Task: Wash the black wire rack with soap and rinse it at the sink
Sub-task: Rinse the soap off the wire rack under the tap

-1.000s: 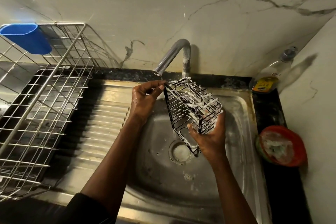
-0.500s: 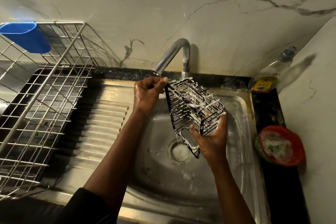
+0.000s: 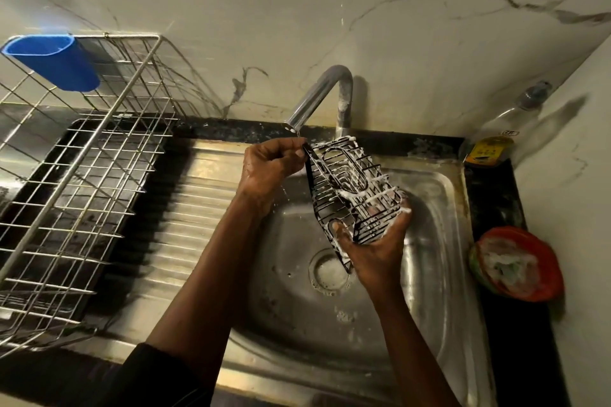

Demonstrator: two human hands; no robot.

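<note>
Though soapy, black wire rack between left hand, right hand.

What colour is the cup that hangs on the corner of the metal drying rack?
Blue. The cup shows clearly in the head view, at the upper left.

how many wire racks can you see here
2. The soapy black wire rack is held by the left hand and right hand over the sink; the big silver dish rack stands to the sink's left.
</note>
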